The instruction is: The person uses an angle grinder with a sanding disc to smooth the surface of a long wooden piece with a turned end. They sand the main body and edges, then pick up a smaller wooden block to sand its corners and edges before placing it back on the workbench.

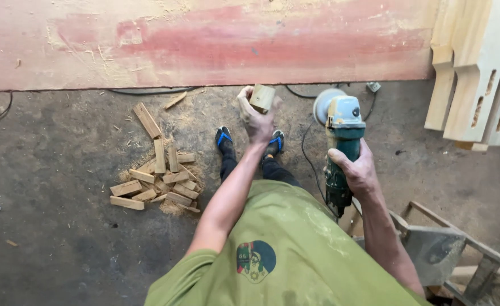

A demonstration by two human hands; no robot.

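While the right hand is wrapped tight round the body of a green angle grinder, disc end pointing far, the left hand is out a bit farther, fingers curled around a small wood block held up over the feet. Left of that there's a pile of wood offcuts sitting in sawdust on the floor, and a reddish board runs along the far side.

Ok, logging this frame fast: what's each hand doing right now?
Left hand: closed on a small wooden block.
Right hand: closed around the body of a green angle grinder.
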